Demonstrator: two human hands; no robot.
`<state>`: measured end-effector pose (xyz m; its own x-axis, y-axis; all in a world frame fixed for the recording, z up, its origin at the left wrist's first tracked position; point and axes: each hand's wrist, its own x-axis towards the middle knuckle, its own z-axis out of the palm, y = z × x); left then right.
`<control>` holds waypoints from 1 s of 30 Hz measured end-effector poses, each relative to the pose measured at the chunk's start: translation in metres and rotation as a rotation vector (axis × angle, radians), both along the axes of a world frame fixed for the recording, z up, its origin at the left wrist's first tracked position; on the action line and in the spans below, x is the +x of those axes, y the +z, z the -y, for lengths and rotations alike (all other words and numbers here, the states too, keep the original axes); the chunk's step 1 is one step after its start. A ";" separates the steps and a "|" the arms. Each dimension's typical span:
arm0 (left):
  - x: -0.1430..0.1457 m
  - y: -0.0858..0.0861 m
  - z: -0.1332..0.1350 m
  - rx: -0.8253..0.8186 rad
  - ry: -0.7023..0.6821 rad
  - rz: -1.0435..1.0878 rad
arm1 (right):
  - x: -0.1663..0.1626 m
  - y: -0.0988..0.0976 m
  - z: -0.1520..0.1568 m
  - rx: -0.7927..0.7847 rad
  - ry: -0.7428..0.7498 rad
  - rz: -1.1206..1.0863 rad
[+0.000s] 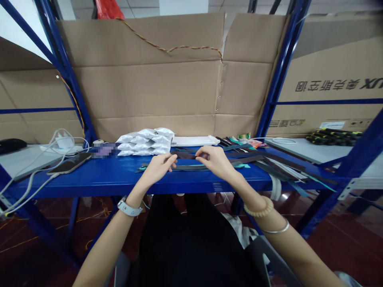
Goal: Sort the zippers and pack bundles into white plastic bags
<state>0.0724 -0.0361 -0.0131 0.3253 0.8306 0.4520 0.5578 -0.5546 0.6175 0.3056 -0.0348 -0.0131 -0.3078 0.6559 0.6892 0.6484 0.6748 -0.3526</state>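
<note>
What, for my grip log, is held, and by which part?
A dark strip, pinched near one end by the left hand, farther along by the right hand.

Pale watch (pixel 130 209), left wrist; cream beaded bracelet (pixel 259 209), silver bangle (pixel 277 231), right; black clothing (pixel 197 243), probably trousers

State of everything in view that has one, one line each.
Left hand: pinching the dark strip
Right hand: pinching the same strip
Dark strip: stretched between the hands, above the desk
Loose strips: piled at right, some hanging over the front edge
White packets: stacked in rows
Phone: lying flat, screen dark
Watch: fastened on left wrist
</note>
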 end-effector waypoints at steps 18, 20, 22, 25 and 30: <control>0.015 0.000 0.018 0.286 0.008 -0.443 | -0.029 -0.023 0.014 -0.516 0.447 -0.253; 0.013 0.001 0.017 0.281 -0.004 -0.441 | -0.029 -0.025 0.013 -0.572 0.495 -0.284; 0.012 0.002 0.017 0.263 -0.033 -0.421 | -0.029 -0.028 0.012 -0.601 0.534 -0.310; 0.014 0.004 0.020 0.245 -0.084 -0.406 | -0.029 -0.032 0.010 -0.588 0.558 -0.349; 0.022 0.002 0.026 0.305 0.040 -0.486 | -0.033 -0.035 0.013 -0.488 0.475 -0.338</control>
